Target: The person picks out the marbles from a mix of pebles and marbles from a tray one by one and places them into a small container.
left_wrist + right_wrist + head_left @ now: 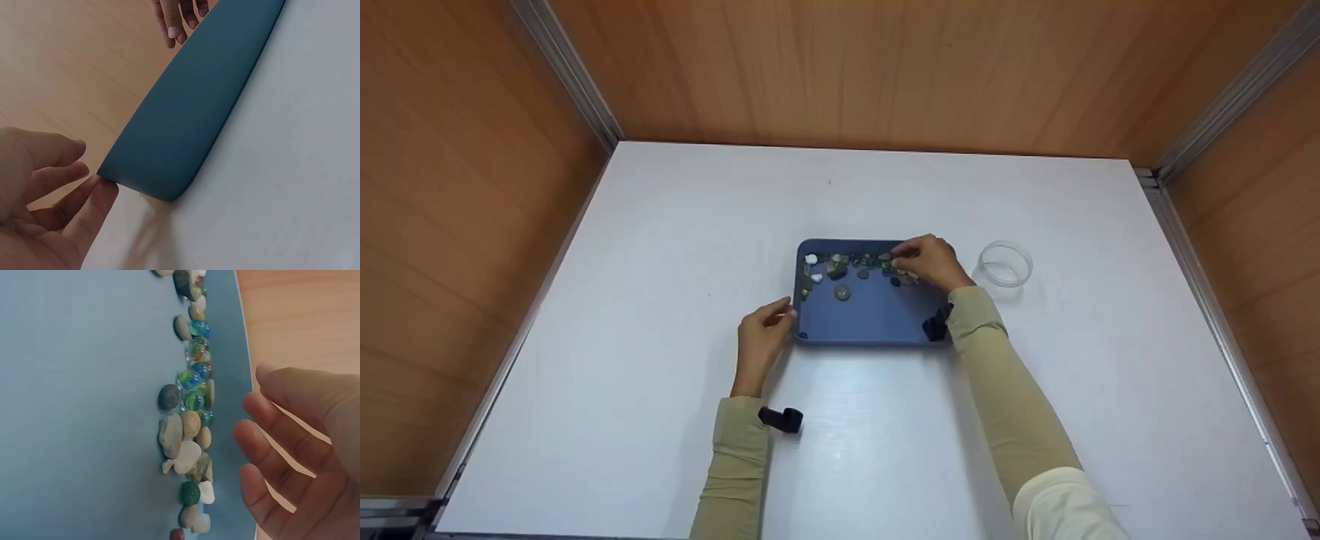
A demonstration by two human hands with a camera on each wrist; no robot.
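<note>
A blue rectangular tray point(877, 319) lies on the white table with pebbles and glass marbles in it. My right hand point(934, 264) reaches over its far right part, fingers loosely bent. In the right wrist view nothing shows between its fingertips, which hover by the wall. Along that wall run swirled marbles point(194, 400), a grey stone point(170, 436), a white stone point(187, 457) and a dark green bead point(190, 493). A round stone point(842, 292) lies apart from the row. My left hand point(761, 341) is at the tray's left side, relaxed fingertips touching a corner in the left wrist view.
To the right of the tray stands a clear round container point(1030, 264). Wooden panels point(885, 75) enclose the table point(660, 225) at the back and sides. Black wrist cameras point(784, 420) sit on both sleeves. A small dark stone point(802, 335) lies in the tray's near left corner.
</note>
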